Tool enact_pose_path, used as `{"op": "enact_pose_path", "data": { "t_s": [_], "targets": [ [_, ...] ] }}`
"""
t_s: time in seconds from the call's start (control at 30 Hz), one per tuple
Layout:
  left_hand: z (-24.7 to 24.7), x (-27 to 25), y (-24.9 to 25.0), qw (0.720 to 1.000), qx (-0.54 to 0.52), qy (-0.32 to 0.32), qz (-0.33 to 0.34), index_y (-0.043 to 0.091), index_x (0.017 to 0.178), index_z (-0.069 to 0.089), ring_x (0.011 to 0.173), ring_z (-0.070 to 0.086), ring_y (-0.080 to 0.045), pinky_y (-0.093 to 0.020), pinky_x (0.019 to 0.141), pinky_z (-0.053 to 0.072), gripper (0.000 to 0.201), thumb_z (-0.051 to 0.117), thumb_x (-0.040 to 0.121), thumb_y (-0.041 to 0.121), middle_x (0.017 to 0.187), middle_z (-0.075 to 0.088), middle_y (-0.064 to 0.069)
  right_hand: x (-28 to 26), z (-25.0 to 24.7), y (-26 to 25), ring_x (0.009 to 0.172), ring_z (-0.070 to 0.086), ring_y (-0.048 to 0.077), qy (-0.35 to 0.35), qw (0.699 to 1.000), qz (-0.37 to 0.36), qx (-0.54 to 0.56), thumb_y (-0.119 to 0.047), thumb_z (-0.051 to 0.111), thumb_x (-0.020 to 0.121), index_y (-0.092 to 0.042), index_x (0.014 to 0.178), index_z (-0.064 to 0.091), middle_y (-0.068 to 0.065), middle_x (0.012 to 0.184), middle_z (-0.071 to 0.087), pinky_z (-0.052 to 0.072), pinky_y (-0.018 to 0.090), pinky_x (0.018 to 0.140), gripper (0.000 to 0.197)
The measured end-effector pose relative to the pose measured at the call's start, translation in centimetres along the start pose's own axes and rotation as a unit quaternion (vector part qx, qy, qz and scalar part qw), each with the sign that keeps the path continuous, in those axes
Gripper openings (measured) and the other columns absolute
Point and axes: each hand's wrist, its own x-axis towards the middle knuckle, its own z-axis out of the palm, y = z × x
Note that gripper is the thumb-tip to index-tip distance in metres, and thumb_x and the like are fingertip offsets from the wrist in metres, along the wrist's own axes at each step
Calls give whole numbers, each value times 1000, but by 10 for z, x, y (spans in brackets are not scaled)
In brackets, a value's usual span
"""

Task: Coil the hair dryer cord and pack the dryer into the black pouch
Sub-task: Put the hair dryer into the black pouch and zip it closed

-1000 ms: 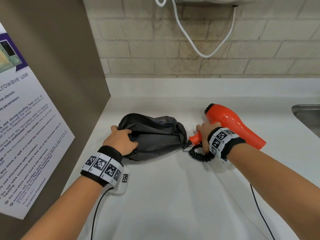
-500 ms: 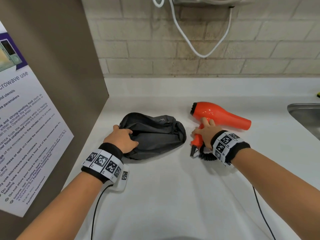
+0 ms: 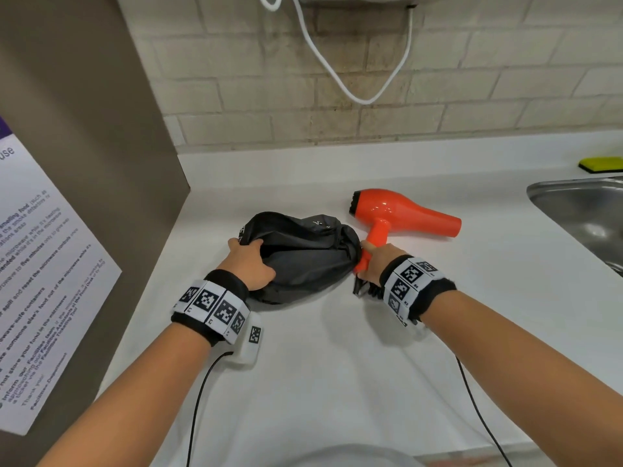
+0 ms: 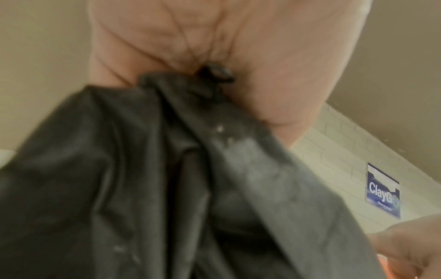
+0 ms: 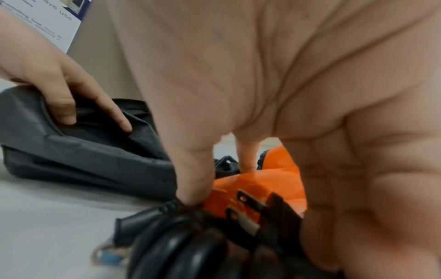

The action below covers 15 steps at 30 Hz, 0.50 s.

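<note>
The black pouch [image 3: 303, 257] lies on the white counter, its mouth toward the left. My left hand [image 3: 249, 264] grips the pouch's rim, the fabric [image 4: 143, 179] bunched under the palm. The orange hair dryer [image 3: 401, 210] is held just right of the pouch, barrel pointing right, handle down. My right hand [image 3: 374, 264] grips the handle [image 5: 238, 188] together with the coiled black cord [image 5: 181, 245] and its plug [image 5: 248, 211], bundled at the handle's end. The handle's foot touches the pouch's right end.
A brown panel with a notice [image 3: 50, 281] walls off the left. A steel sink [image 3: 586, 217] is set at the right, a yellow sponge [image 3: 600, 163] behind it. A white cable [image 3: 354, 89] hangs on the brick wall.
My right hand has swung the dryer so its barrel points right and carried it left, up against the pouch. The left hand has raised the pouch's rim.
</note>
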Motion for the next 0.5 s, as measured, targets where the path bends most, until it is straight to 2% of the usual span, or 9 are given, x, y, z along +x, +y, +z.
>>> {"op": "enact_pose_path", "data": {
  "t_s": [0.1,0.2,0.23,0.3,0.37,0.43,0.5],
  "targets": [
    [3,2,6,1000,-3,4,1,18,146,17,119,47,-38,-35,105,37,71,54,85,20,144,13,-16,-2,-1,9,79,49,22,-6,1000,-5,-9,-25,48,91,-22,139,26,11,97,59,41,26,70,53],
    [6,5,11,1000,5,4,-5,17,146,17,120,46,-37,-35,105,36,71,54,86,22,145,13,-16,-6,3,20,75,49,21,11,1000,-5,2,-29,51,89,-25,141,22,4,74,49,42,27,67,59],
    [7,5,13,1000,8,5,-7,17,146,17,119,47,-37,-35,105,37,71,54,86,23,144,13,-16,-7,5,22,74,50,22,9,1000,-3,2,-35,51,89,-26,142,19,4,72,48,43,28,66,63],
    [9,6,17,1000,12,7,-11,17,146,17,118,48,-37,-36,104,38,71,55,85,23,144,14,-16,-7,13,26,73,52,23,3,1000,18,-20,-53,47,85,-31,143,12,8,83,52,47,31,64,72],
    [12,8,23,1000,18,7,-14,17,145,18,116,49,-37,-36,103,39,71,55,85,24,143,14,-16,-6,20,29,77,53,25,19,997,46,-50,-58,43,83,-38,141,9,12,97,49,47,32,65,70],
    [14,8,27,1000,21,3,-18,17,145,18,116,50,-37,-36,102,39,72,55,85,24,143,15,-16,-6,25,33,92,55,29,18,995,51,-78,-46,45,86,-39,141,7,15,110,45,46,35,72,66],
    [16,7,30,1000,23,2,-18,17,145,18,117,49,-37,-36,102,39,71,55,85,24,144,15,-16,-5,27,36,102,53,36,-16,994,43,-98,-27,53,84,-36,137,10,15,121,39,49,42,80,69]
  ]
}}
